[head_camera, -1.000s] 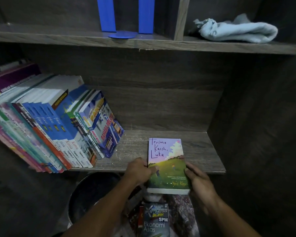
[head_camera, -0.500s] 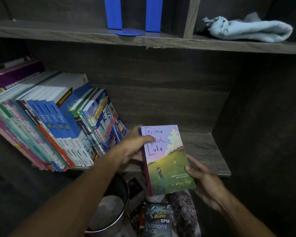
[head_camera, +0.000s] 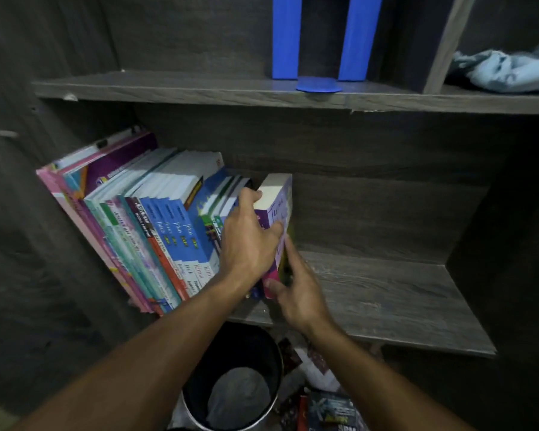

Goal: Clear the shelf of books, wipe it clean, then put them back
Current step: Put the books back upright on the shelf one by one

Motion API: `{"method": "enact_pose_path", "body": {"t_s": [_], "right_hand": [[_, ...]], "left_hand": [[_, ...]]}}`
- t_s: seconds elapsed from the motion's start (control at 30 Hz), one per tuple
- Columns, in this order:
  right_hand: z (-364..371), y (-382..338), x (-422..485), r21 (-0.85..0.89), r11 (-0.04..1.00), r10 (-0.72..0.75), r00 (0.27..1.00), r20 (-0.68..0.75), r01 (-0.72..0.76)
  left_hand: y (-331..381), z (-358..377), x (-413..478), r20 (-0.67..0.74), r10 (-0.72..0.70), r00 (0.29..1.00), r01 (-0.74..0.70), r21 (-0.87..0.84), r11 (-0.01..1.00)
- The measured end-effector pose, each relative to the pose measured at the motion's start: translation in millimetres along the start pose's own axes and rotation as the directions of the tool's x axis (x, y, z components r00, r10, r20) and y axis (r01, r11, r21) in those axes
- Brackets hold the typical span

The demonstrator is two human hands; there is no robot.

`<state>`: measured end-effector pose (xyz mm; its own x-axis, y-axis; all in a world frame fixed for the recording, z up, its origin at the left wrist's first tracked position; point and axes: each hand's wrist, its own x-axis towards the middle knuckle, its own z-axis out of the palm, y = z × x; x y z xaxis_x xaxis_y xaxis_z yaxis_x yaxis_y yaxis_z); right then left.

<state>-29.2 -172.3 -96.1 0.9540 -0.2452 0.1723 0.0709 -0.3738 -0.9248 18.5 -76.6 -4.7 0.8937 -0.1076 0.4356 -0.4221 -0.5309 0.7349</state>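
The purple paperback stands upright on the wooden shelf, at the right end of a leaning row of books. My left hand grips its spine and top, thumb on the cover side and fingers reaching over the white page edge. My right hand holds the book's lower front corner, fingers along the cover and thumb under the spine. The book's cover is mostly hidden by both hands.
The shelf's right half is bare wood. Above, a blue bookend stands on the upper shelf, and a light blue cloth lies at its right. Below the shelf are a dark bin and more books on the floor.
The purple paperback has gone from flat in both hands at the shelf's front edge to upright against the row. My left hand moved up over its spine.
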Motion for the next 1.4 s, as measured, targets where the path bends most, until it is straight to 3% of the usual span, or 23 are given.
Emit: {"method": "enact_pose_path", "body": {"t_s": [0.17, 0.33, 0.4, 0.53, 0.7, 0.8, 0.93, 1.03, 1.13, 1.3, 1.4], "right_hand": [[21.5, -0.1, 4.8, -0.021, 0.999, 0.025, 0.999, 0.029, -0.025], [25.6, 17.7, 10.1, -0.101, 0.994, 0.039, 0.999, -0.036, -0.042], [29.5, 23.4, 11.2, -0.142, 0.987, 0.078, 0.997, -0.012, -0.078], [50.9, 17.8, 22.1, -0.204, 0.971, 0.132, 0.991, 0.009, -0.127], [59.2, 9.6, 38.8, -0.163, 0.973, 0.147, 0.984, -0.098, -0.161], [55.0, 11.6, 39.5, -0.143, 0.977, 0.148, 0.984, -0.101, -0.161], [49.5, 9.6, 37.9, -0.131, 0.983, 0.116, 0.989, -0.089, -0.127], [45.7, 10.2, 37.6, -0.111, 0.986, 0.114, 0.991, -0.073, -0.121], [42.4, 11.1, 36.8, -0.080, 0.988, 0.126, 0.990, -0.055, -0.130], [38.6, 14.2, 39.0, -0.026, 0.989, 0.143, 0.989, -0.021, -0.144], [36.4, 16.0, 40.4, -0.023, 0.988, 0.150, 0.989, 0.011, -0.150]], "left_hand": [[-14.8, -14.3, -4.0, 0.051, -0.087, 0.995, 0.087, 0.009, 0.996], [-21.0, -49.7, -6.4, 0.058, -0.036, 0.998, 0.023, 0.221, 0.975], [-27.3, -63.7, -1.8, 0.166, -0.103, 0.981, 0.061, 0.241, 0.969], [-31.5, -70.7, -5.6, 0.397, -0.257, 0.881, 0.084, 0.402, 0.912], [-38.6, -69.2, -7.2, 0.391, -0.268, 0.880, 0.122, 0.360, 0.925], [-34.8, -65.5, -11.4, 0.420, -0.267, 0.867, 0.186, 0.224, 0.957], [-30.9, -58.2, -16.9, 0.384, -0.284, 0.879, 0.284, 0.057, 0.957], [-32.4, -56.2, -17.9, 0.367, -0.303, 0.879, 0.317, 0.024, 0.948], [-32.5, -58.9, -25.3, 0.334, -0.258, 0.907, 0.237, 0.103, 0.966], [-24.8, -65.8, -30.3, 0.083, -0.082, 0.993, 0.049, 0.346, 0.937], [-13.4, -68.5, -23.9, 0.079, -0.051, 0.996, 0.017, 0.386, 0.922]]}}
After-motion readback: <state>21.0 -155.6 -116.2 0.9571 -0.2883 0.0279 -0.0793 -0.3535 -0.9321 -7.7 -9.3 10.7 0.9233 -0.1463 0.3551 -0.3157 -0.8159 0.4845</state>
